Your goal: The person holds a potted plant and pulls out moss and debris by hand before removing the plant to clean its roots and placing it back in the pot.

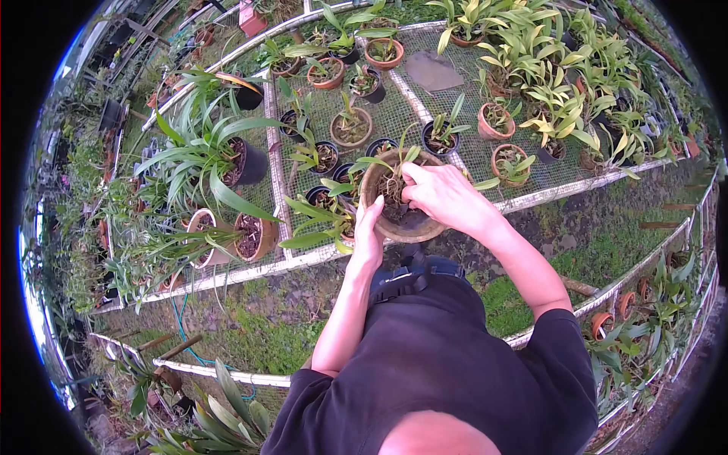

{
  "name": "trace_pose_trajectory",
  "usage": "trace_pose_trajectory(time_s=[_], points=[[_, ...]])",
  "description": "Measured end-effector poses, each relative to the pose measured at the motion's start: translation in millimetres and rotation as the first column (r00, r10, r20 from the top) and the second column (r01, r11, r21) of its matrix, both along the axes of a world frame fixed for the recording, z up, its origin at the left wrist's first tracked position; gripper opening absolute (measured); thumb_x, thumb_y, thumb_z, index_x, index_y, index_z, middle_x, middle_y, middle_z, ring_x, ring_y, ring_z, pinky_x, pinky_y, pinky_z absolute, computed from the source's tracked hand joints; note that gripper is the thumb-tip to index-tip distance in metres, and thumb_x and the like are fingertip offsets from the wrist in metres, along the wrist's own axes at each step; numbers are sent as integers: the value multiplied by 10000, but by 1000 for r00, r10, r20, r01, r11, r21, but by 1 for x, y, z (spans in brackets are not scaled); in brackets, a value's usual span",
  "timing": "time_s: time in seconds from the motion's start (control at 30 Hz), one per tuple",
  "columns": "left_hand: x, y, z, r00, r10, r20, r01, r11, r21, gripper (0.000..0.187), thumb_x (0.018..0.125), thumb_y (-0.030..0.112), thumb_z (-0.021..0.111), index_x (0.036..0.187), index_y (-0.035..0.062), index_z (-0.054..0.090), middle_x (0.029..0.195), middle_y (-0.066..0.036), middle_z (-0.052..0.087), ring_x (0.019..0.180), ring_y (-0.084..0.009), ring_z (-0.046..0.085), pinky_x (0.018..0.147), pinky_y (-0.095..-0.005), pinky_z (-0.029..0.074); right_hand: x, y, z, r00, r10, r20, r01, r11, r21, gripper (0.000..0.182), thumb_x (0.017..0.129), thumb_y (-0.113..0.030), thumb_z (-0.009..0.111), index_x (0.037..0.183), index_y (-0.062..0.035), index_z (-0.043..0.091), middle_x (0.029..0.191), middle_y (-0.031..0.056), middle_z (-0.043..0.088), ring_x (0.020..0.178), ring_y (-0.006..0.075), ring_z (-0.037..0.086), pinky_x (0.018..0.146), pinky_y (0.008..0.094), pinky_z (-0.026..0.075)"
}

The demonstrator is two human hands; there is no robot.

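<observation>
A round brown clay pot (pixel 413 232) is in front of me at the near edge of the mesh bench, tipped so its inside shows. It holds dark potting mix and a small plant (pixel 392 180) with thin roots and a few green leaves. My left hand (pixel 369 227) grips the pot's left side, thumb up by the rim and the other fingers hidden. My right hand (pixel 446 192) reaches in over the right rim. Its fingers are bent together at the plant's base, and what they pinch is hidden.
The wire-mesh bench (pixel 315 125) carries several small potted plants. Large leafy plants (pixel 216 152) stand left, and a dense yellow-green group (pixel 565 83) stands right. A white rail (pixel 546 199) runs along the bench's front edge. Behind me is another railed bench (pixel 250 377).
</observation>
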State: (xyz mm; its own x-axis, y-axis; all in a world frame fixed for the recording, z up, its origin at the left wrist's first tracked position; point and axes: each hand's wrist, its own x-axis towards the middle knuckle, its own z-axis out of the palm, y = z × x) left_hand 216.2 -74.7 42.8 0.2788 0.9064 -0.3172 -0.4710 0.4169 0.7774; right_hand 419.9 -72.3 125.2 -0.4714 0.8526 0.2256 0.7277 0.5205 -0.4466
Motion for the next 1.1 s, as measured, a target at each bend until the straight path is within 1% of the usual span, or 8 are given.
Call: trace_pose_trajectory(time_s=[0.1,0.2,0.3,0.6,0.8,0.9,1.0,1.1], points=[[-1,2,3,997,-69,18,68,996,60,685,1061,256,573,1653,41,301,1626,-136,440,1494,-242,423,1260,-418,302,1,1,-1,1000,5,6,-5,1000,14,153,767,-48,785,871,4,685,963,136,585,868,331,671,697,472,510],[3,0,2,1000,5,14,-5,999,37,569,1068,287,587,1555,31,438,1504,-141,569,1403,-243,530,1221,-443,377,1,0,0,1000,2,-25,-1,999,41,145,799,-57,776,891,4,681,962,132,583,875,337,668,708,477,510],[1,-1,1,999,-18,39,19,999,-29,571,1070,290,584,1559,34,439,1508,-144,567,1416,-242,522,1220,-448,383,5,1,3,994,38,-107,-42,999,-33,147,841,-79,766,917,5,673,962,128,592,874,351,666,721,479,514],[7,5,17,984,-161,79,152,982,110,758,1016,112,616,1674,54,244,1621,-150,433,1494,-242,438,1254,-428,352,-2,-3,12,986,-7,-167,11,1000,23,190,867,-119,777,940,0,649,957,125,609,860,369,658,735,480,516],[1,4,15,975,-169,145,182,981,-75,775,987,37,595,1677,72,243,1579,-140,473,1415,-221,518,1219,-420,413,-1,-4,10,969,-24,-245,9,998,-60,163,904,-107,742,951,-3,625,936,139,614,852,375,654,734,480,510],[0,1,13,983,-127,130,145,979,-142,771,969,28,594,1665,66,264,1537,-133,511,1370,-218,547,1196,-409,433,0,-5,10,963,-68,-260,27,987,-159,159,925,-111,720,975,-2,616,933,147,634,863,387,659,737,483,505],[5,0,10,995,-54,89,64,992,-112,622,948,59,616,1537,0,423,1423,-167,611,1282,-268,635,1147,-458,492,1,-3,13,958,-102,-267,42,974,-222,165,943,-126,707,996,-2,611,939,155,654,879,392,667,747,481,507],[2,1,3,990,-51,129,70,987,-142,589,945,73,621,1505,-16,461,1415,-173,622,1277,-278,638,1150,-455,486,3,-5,20,946,-115,-304,58,980,-192,150,945,-96,704,1000,3,605,955,156,656,880,390,665,759,464,512]])
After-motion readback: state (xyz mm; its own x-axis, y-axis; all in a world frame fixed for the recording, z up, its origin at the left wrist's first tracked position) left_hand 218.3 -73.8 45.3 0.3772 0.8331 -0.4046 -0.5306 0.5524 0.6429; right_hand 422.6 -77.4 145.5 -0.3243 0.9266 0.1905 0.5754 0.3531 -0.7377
